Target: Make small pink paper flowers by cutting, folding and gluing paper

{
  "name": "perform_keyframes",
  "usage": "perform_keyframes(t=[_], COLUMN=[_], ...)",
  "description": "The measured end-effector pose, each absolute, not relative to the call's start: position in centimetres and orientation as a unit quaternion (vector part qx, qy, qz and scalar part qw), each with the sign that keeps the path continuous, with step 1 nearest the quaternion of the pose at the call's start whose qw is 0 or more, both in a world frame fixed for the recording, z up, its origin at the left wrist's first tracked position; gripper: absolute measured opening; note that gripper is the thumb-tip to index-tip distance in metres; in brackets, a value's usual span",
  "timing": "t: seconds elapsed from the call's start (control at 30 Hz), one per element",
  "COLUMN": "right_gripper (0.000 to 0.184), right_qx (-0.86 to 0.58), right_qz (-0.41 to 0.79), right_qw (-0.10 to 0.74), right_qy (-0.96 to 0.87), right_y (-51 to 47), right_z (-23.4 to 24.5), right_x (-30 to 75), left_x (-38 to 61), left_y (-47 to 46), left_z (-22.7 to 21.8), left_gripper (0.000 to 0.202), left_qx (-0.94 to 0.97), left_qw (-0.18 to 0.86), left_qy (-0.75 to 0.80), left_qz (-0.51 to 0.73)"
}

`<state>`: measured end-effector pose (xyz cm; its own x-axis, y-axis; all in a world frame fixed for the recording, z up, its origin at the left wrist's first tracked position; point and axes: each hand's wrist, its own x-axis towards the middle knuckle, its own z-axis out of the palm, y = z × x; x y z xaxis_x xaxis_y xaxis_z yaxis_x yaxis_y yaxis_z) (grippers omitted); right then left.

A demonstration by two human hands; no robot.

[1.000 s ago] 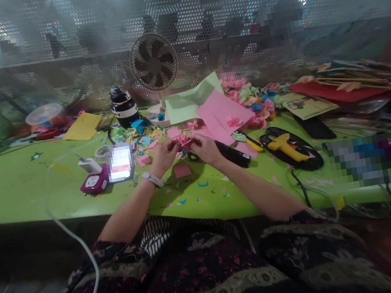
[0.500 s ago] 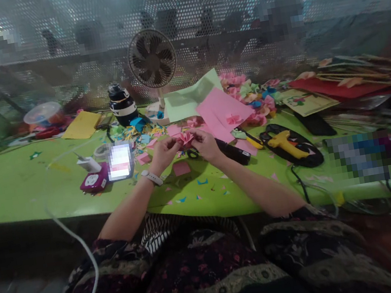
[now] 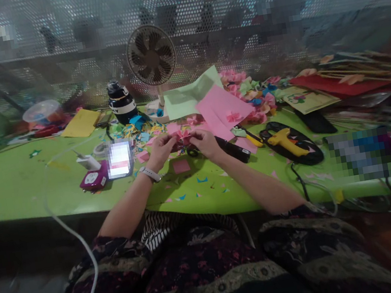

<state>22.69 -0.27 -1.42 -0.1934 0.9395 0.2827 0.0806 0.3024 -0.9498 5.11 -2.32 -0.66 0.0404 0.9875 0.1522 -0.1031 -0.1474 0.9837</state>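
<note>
A pink paper flower (image 3: pixel 183 134) is held between my two hands, a little above the green table. My left hand (image 3: pixel 161 151), with a pale watch on its wrist, pinches the flower's left side. On the other side, the thumb and fingers of my right hand (image 3: pixel 205 144) pinch its right edge. Below the hands lies a small pink paper square (image 3: pixel 181 166). Dark scissor handles (image 3: pixel 192 151) show partly behind the fingers. Beside my right hand is a long black object (image 3: pixel 234 150) whose kind I cannot make out.
A small fan (image 3: pixel 152 56) and a black bottle (image 3: pixel 122 102) stand behind. Pink sheets (image 3: pixel 223 109) and a heap of paper flowers (image 3: pixel 239 81) lie at the back. To the right rests a yellow glue gun (image 3: pixel 288 143); to the left, a lit phone (image 3: pixel 119 160) and a purple socket block (image 3: pixel 93 178).
The flower has tipped and opened flatter between my fingers, and both hands have shifted very slightly. The view has tilted a touch; the things on the table stay put.
</note>
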Motion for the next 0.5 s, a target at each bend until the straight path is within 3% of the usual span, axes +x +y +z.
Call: perform_keyframes(t=[0.27, 0.43, 0.5], right_gripper=[0.021, 0.028, 0.025], right_qx=[-0.440, -0.437, -0.434], right_qz=[0.381, 0.386, 0.358], right_qw=[0.458, 0.502, 0.497], right_qy=[-0.672, -0.639, -0.661], right_y=[-1.0, -1.5, -1.3], right_z=[-0.7, 2.5, 4.2], right_x=[22.9, 23.8, 24.0], left_x=[5.0, 4.0, 3.3], left_y=[-2.2, -2.2, -2.0], left_z=[-0.4, -0.4, -0.5], left_gripper=[0.030, 0.027, 0.023], left_qx=[0.499, 0.488, 0.520], left_qw=[0.495, 0.536, 0.477], left_qy=[0.441, 0.520, 0.559], left_qz=[0.558, 0.452, 0.436])
